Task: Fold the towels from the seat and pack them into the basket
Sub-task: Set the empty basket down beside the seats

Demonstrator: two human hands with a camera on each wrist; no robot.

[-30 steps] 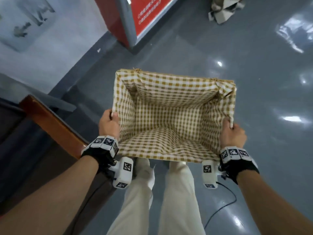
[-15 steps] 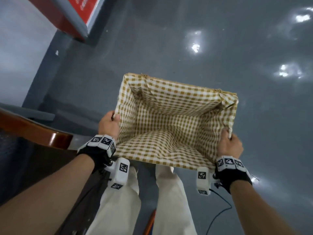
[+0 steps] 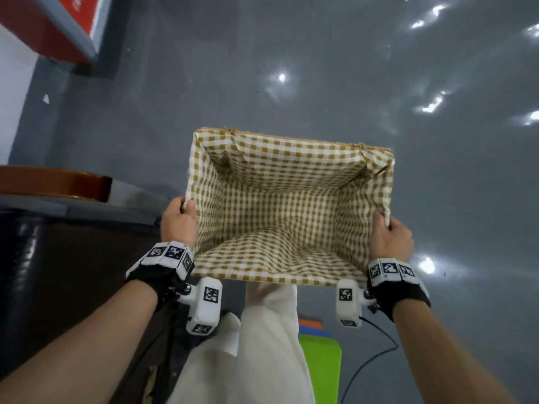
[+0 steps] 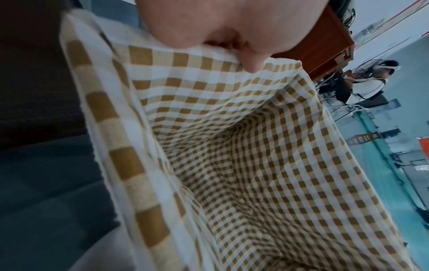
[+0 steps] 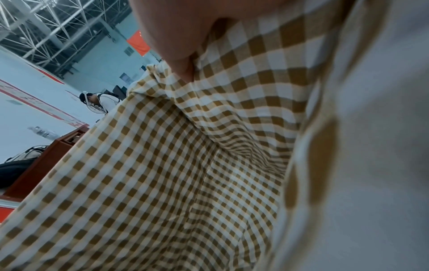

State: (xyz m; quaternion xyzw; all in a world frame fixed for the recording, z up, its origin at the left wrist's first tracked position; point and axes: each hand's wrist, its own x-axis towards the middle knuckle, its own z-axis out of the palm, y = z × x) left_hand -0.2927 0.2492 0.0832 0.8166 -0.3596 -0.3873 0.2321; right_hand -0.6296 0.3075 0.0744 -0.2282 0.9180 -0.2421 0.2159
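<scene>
A rectangular basket (image 3: 291, 141) lined with tan-and-white checked cloth is carried in front of me above the grey floor, its inside empty. My left hand (image 3: 178, 221) grips the left rim, thumb over the cloth edge. On the opposite rim my right hand (image 3: 389, 233) grips the same way. In the left wrist view my left hand (image 4: 232, 36) pinches the basket lining (image 4: 232, 146); in the right wrist view my right hand (image 5: 183, 45) holds the lining (image 5: 162, 165). Green, blue and orange folded cloth (image 3: 319, 360) lies below by my legs, partly hidden.
A dark seat with a brown wooden armrest (image 3: 58, 182) stands at the left. A red-and-white board (image 3: 58, 27) leans at the top left. A black cable (image 3: 376, 354) trails on the glossy floor at the right. Another person (image 4: 371, 82) sits far off.
The basket stays gripped by both hands. The view has swung so the seat sits closer at the left, the red board moved to the corner, and coloured cloth appeared below the basket.
</scene>
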